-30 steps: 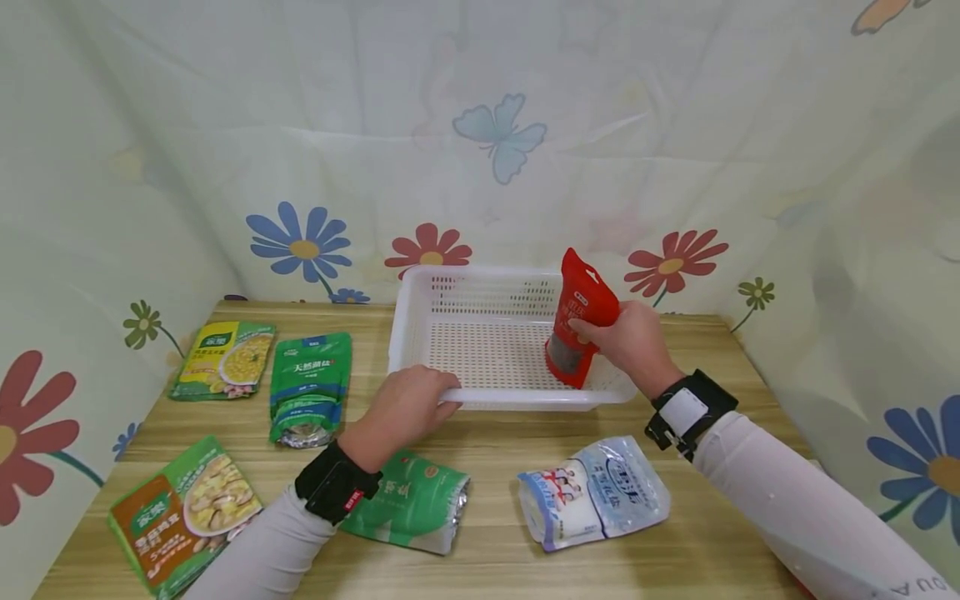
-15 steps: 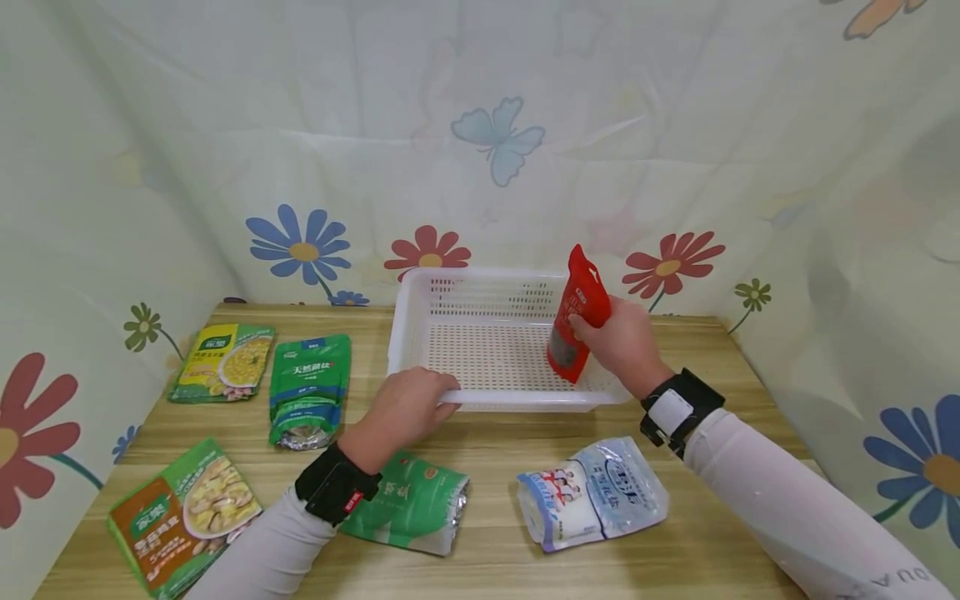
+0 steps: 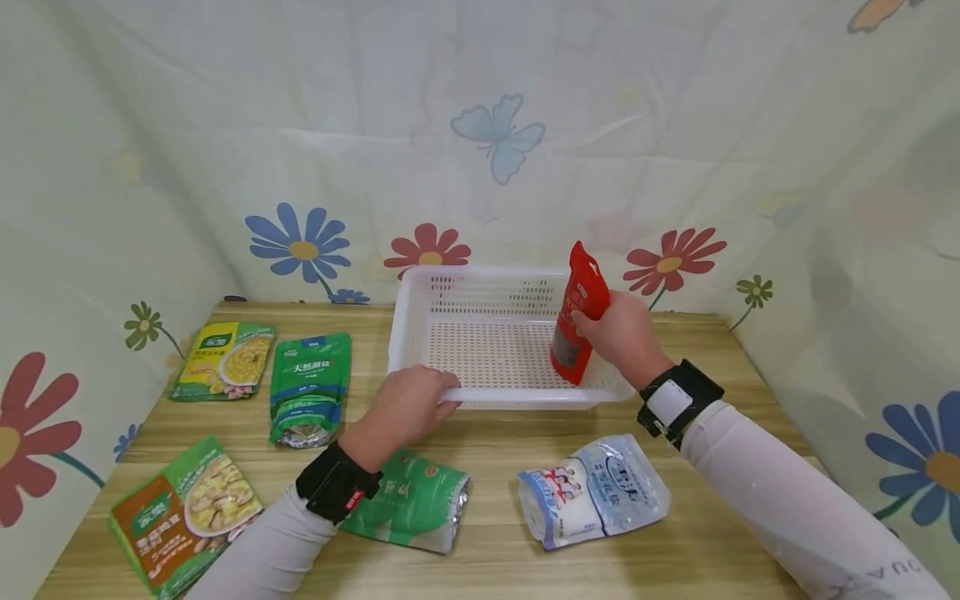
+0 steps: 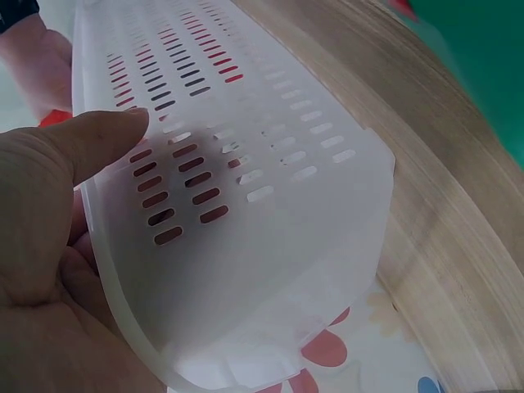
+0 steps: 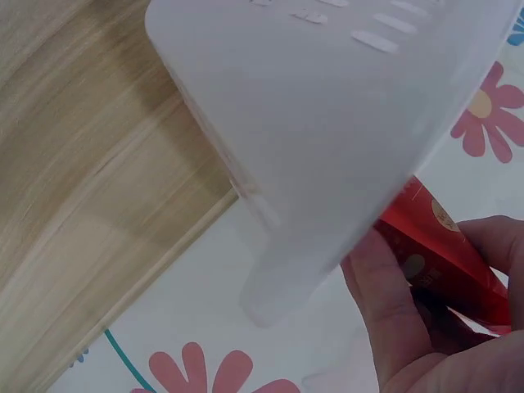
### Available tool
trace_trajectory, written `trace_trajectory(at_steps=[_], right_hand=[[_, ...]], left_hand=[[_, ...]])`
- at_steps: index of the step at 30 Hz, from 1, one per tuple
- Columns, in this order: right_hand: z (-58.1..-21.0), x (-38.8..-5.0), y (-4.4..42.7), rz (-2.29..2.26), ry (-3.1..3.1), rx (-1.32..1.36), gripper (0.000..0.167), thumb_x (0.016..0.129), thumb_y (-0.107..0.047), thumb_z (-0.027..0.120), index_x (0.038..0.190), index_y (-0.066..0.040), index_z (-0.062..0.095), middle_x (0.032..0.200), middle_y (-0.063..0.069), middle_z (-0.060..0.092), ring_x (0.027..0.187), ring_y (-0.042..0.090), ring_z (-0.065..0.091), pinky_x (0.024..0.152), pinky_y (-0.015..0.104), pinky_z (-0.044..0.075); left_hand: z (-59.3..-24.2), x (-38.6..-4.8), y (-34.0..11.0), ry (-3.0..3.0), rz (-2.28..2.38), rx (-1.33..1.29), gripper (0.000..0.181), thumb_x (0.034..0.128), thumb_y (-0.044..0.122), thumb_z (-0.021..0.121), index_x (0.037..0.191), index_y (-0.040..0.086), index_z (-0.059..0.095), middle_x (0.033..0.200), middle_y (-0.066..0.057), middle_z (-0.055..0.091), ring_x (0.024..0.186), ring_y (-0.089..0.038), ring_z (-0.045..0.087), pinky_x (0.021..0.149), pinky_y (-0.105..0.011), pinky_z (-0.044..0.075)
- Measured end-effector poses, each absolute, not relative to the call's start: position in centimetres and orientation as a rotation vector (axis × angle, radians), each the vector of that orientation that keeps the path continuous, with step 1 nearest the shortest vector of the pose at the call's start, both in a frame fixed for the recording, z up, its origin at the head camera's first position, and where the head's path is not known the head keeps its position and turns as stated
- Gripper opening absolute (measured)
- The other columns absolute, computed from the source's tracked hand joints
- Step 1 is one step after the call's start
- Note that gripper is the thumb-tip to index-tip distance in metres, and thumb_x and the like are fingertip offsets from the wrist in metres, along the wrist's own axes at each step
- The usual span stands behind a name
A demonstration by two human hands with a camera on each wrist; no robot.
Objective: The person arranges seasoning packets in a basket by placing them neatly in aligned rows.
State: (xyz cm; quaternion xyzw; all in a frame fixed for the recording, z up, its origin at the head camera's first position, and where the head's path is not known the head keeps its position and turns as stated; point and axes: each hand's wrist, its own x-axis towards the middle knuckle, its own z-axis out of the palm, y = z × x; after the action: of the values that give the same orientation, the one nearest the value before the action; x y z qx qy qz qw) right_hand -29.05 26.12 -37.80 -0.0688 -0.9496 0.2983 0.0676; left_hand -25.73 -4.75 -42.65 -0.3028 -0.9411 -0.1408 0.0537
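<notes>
A red pouch (image 3: 582, 300) with a dark lower part stands nearly upright inside the right end of a white perforated plastic basket (image 3: 480, 395). My right hand (image 3: 624, 335) grips that pouch by its right side, thumb across the front; in the right wrist view the red pouch (image 5: 442, 254) shows between thumb and fingers behind the basket wall. The front-left rim of the basket is held by my left hand (image 3: 405, 408). In the left wrist view its thumb (image 4: 106, 141) lies on the outer wall and the fingers go over the rim inside.
A green pouch (image 3: 408, 504) and a white-blue pouch (image 3: 592, 493) lie in front of the basket. To the left are a green-blue pouch (image 3: 311, 387), a yellow-green packet (image 3: 225, 361) and a brown-green packet (image 3: 183, 517). A flowered curtain (image 3: 495, 200) encloses the wooden table (image 3: 517, 575).
My right hand has shifted slightly left and up with the red pouch, which now stands more upright. The left hand keeps its place on the basket rim.
</notes>
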Motion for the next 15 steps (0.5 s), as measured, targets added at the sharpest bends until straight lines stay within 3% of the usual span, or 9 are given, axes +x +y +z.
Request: trace_trajectory(at_steps=[15], right_hand=[[-38.46,-28.76,26.16,0.862,-2.830,-0.195,0.052,0.096,-0.033,0.072,0.134,-0.002,0.056,0.127,0.020,0.070,0.102,0.040,0.072,0.086,0.053,0.060]], left_hand=[[-42.74,-25.84,-4.70,-2.851,-0.404,-0.918,0.004,0.0914,0.019,0.078,0.094,0.016,0.077,0.085,0.000,0.076,0.069,-0.012,0.063,0.062,-0.033,0.053]])
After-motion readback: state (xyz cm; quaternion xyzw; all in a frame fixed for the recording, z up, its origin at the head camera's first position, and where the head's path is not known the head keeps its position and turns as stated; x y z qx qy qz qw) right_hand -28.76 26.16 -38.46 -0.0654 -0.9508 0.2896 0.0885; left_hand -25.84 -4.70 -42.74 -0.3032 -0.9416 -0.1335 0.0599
